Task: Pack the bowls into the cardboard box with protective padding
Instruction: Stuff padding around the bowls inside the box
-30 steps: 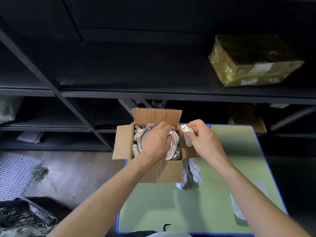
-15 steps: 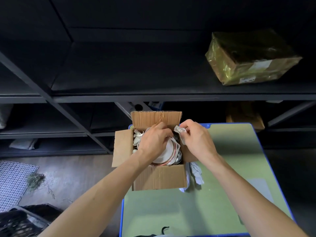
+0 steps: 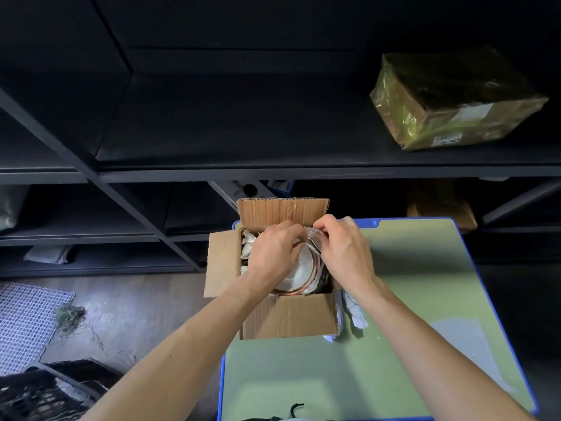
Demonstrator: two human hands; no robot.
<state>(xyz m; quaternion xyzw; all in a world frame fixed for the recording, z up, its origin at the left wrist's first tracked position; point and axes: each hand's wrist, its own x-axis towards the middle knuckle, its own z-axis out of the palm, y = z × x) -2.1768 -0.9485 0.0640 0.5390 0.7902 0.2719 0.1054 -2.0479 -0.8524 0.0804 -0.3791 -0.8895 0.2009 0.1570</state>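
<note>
Hands meet over an open cardboard box [image 3: 290, 317] that stands at the far left corner of a green table [image 3: 425, 314] with a blue rim, all four flaps turned outward. Inside the box lies a white bowl [image 3: 300, 270] with a reddish rim, tilted a little, its near edge close to the front wall. The left hand [image 3: 273, 252] reaches down over the bowl with its fingers bent across the far edge. The fingertips are hidden, so I cannot tell whether they grip the bowl, the paper, or nothing. The right hand [image 3: 346, 253] sits just beside it, thumb and curled fingers pinching a crinkled paper wrap [image 3: 311, 237] that runs along the bowl's right side. Crumpled paper [image 3: 246, 249] fills the left side of the box between the bowl and the wall. More white paper [image 3: 354, 312] lies on the table, touching the box's right wall. Behind the table stands dark shelving [image 3: 273, 174], and a parcel [image 3: 449, 101] wrapped in shiny film rests on its upper right shelf. On the floor to the left are a white mesh mat [image 3: 24, 323] and a black crate [image 3: 39, 396].
</note>
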